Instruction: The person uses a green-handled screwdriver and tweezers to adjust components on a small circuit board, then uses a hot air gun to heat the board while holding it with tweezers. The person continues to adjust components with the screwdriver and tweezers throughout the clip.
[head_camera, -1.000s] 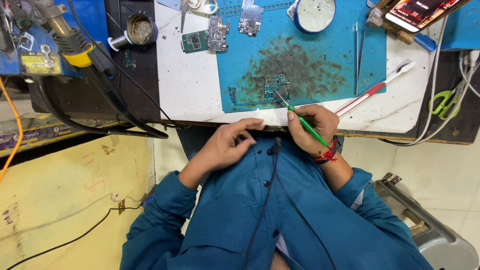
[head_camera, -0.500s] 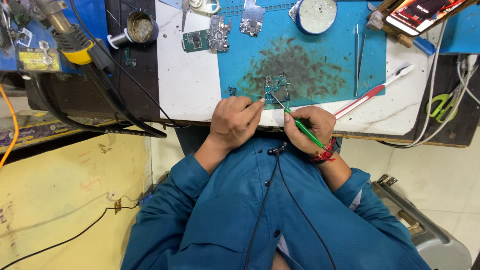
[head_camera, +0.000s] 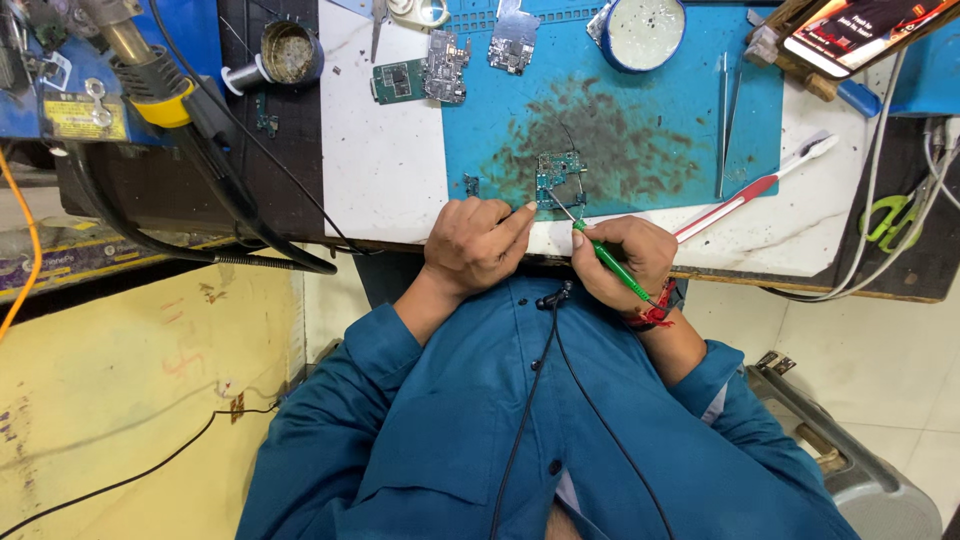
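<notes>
My right hand (head_camera: 625, 258) grips a green tool (head_camera: 606, 259); my left hand (head_camera: 478, 243), fingers curled, pins the small circuit board (head_camera: 558, 177) just ahead. It looks light, stiff, fragile: I hold its edges.

i'm at an electronics repair bench in a small workshop: a stained blue work mat (head_camera: 640, 120) on the white tabletop (head_camera: 385, 170), loose circuit boards (head_camera: 430, 75) scattered on it, tweezers (head_camera: 722, 120), a hot-air tool (head_camera: 140, 60) and cables hanging at the side.
</notes>
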